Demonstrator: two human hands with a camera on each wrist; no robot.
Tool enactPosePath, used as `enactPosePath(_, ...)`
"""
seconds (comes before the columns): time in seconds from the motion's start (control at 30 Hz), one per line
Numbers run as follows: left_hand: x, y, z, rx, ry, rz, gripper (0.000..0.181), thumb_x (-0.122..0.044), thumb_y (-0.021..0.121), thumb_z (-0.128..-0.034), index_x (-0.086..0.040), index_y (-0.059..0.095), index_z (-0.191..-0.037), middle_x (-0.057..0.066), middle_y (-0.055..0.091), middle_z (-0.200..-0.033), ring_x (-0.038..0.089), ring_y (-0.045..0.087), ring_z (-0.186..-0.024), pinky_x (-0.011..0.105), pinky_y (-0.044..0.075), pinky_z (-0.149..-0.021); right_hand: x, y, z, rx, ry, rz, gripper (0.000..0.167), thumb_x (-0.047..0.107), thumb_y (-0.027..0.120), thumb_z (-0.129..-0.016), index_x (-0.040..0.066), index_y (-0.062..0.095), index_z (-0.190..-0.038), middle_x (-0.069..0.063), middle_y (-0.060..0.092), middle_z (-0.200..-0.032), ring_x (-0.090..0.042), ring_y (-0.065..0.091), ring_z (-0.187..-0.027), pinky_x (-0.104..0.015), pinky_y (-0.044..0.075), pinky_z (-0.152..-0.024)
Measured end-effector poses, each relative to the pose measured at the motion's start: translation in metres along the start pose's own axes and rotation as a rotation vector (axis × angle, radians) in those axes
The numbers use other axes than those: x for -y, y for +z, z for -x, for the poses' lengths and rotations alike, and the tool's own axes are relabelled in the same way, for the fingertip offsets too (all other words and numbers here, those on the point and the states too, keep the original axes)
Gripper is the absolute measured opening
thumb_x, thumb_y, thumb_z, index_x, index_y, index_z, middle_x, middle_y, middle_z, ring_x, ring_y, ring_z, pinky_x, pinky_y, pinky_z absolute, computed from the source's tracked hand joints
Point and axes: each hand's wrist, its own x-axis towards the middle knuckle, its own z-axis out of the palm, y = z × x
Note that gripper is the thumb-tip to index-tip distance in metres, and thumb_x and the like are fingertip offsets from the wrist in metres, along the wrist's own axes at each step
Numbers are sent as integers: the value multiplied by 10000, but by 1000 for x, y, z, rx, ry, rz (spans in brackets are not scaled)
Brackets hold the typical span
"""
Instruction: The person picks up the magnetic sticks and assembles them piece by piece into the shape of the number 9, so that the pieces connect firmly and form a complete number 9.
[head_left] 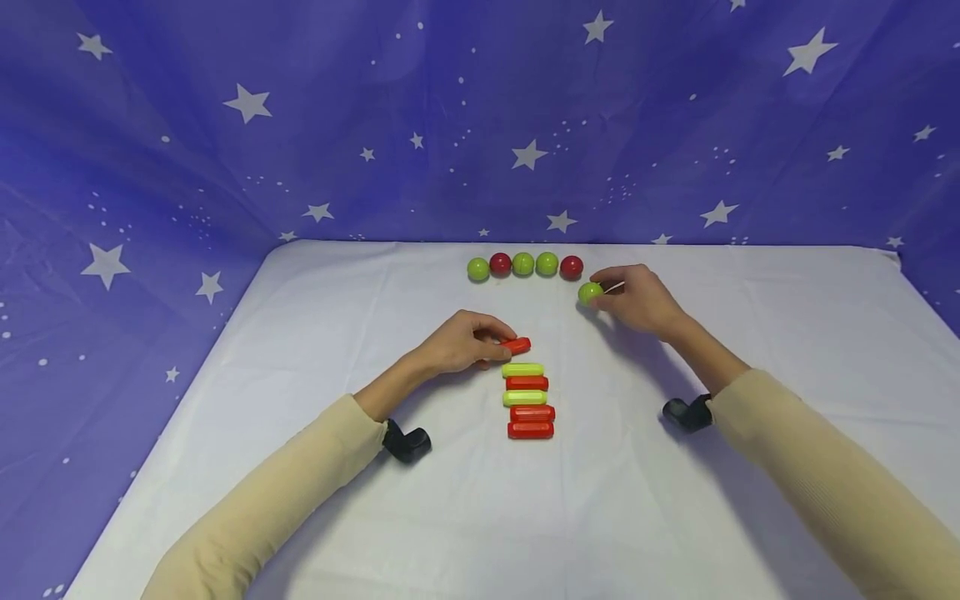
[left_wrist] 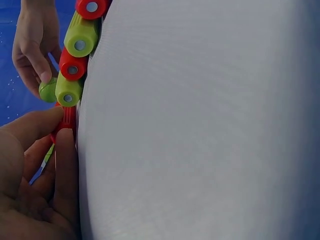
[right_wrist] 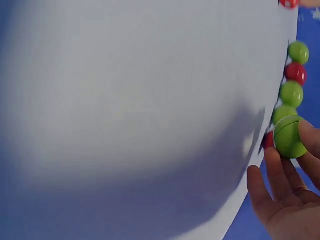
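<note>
A glossy green ball (head_left: 590,294) sits pinched between thumb and fingers of the right hand (head_left: 640,302); the left hand (head_left: 461,342) clamps one end of a ribbed red stick (head_left: 520,345). Nearer than the left fingertips lies a column of sticks (head_left: 524,398); left of the right fingertips runs a row of balls (head_left: 522,264). The right wrist view shows the held ball's seam, the left wrist view pale discs in the column's stick ends, both unseen from the head. Fingers cover the red stick's gripped end.
</note>
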Motion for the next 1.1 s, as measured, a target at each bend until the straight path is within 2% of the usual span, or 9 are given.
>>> enactPosePath(0.37, 3, 2, -1, 2, -20, 7, 284, -111, 748, -879, -45, 710, -1153, 56, 675, -962, 177, 592, -737, 290, 567, -660, 12, 23, 15, 52, -94, -56, 342, 47, 709, -880, -58, 650, -1200, -192, 679, -1110, -332, 633, -1014, -473, 478, -920)
enactPosePath(0.6, 2, 3, 0, 10, -33, 20, 288, -117, 748, -879, -41, 705, -1153, 58, 670, -965, 173, 590, -749, 294, 573, -659, 8, 29, 15, 80, -87, -4, 352, 27, 697, -889, -67, 635, -1222, -195, 666, -1126, -328, 598, -1028, -485, 466, -965)
enactPosePath(1.1, 1, 1, 1, -8, 24, -24, 292, -114, 743, -869, -33, 696, -1146, 54, 669, -911, 166, 573, -681, 280, 547, -614, 12, 29, 11, 86, -95, 35, 368, 23, 702, -891, -80, 634, -1239, -210, 675, -1131, -312, 607, -1005, -465, 491, -947)
